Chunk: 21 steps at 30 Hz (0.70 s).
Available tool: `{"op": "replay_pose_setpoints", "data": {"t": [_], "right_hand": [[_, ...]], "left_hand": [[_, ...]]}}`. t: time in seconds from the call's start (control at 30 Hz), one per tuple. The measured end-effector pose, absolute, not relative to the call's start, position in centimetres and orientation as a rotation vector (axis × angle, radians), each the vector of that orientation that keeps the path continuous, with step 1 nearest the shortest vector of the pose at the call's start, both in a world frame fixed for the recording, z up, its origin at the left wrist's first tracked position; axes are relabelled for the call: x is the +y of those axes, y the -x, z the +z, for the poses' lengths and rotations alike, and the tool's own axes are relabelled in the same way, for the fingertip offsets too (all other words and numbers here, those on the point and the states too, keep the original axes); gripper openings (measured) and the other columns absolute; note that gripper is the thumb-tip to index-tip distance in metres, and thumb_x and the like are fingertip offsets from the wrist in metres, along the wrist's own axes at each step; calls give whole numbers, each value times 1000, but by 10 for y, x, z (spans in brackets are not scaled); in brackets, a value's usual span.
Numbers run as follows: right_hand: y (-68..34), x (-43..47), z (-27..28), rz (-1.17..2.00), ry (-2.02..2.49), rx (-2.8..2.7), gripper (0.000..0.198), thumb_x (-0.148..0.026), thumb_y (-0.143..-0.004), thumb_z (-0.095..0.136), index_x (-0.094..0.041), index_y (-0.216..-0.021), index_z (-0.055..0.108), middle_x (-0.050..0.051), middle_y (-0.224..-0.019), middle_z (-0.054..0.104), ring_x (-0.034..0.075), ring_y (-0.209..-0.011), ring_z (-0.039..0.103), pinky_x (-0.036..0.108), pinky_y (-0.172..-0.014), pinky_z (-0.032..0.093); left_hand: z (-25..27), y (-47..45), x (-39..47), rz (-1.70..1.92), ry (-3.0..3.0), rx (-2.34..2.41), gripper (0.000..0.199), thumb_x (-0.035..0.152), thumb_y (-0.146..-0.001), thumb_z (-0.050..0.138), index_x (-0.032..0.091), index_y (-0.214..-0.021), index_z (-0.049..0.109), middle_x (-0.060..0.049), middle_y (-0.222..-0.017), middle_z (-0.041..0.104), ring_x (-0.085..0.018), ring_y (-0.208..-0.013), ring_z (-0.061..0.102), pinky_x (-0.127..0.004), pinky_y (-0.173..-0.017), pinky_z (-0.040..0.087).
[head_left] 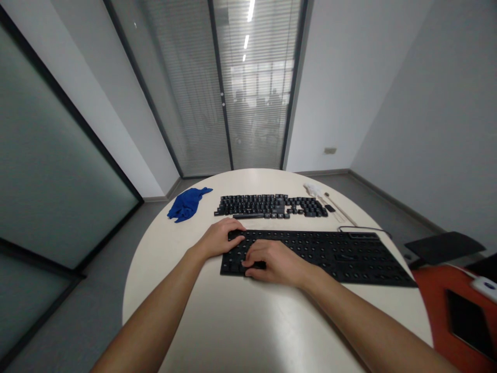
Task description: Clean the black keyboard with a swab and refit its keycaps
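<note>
A black keyboard base [341, 259] with its keycaps off lies across the table in front of me. My left hand [221, 237] grips its far left corner, thumb on top and fingers along the far edge. Over the near left part of the base, my right hand [274, 261] is closed, fingertips and thumb down among the bare key posts. Whatever those fingers hold, if anything, is too small or hidden to make out. Beyond the base, loose black keycaps [252, 204] are laid out in keyboard order, with a long spacebar [248, 216] along their near side.
A crumpled blue cloth [188, 203] lies at the left of the round white table [186, 331]. At the back right are a white fluffy bundle [313, 190], a thin stick [341, 209] and the keyboard's cable [367, 227]. An orange chair [438, 300] holding a dark phone-like slab [469, 321] stands right.
</note>
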State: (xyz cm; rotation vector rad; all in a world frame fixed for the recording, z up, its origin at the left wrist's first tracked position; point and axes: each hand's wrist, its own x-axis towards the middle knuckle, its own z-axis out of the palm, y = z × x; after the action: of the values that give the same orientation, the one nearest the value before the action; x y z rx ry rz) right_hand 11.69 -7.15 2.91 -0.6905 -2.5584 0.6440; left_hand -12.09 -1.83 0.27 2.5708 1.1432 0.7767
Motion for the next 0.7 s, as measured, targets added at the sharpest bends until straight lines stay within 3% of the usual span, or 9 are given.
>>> {"op": "replay_pose_setpoints", "data": {"t": [0.2, 0.7], "right_hand": [[-116, -71, 27, 627, 742, -2558, 12, -23, -85, 77, -21, -97, 78, 5, -98, 76, 20, -94, 70, 28, -84, 52], [-117, -72, 27, 503, 622, -2617, 14, -25, -92, 69, -23, -100, 80, 4, -93, 78, 18, -91, 71, 28, -82, 53]], "left_hand": [[2, 120, -18, 764, -2567, 1147, 19, 27, -89, 68, 24, -108, 72, -5, -112, 74, -24, -107, 66, -41, -97, 52], [3, 119, -18, 768, -2571, 1134, 19, 28, -90, 67, 24, -108, 72, -6, -113, 73, -24, -109, 66, -41, -97, 52]]}}
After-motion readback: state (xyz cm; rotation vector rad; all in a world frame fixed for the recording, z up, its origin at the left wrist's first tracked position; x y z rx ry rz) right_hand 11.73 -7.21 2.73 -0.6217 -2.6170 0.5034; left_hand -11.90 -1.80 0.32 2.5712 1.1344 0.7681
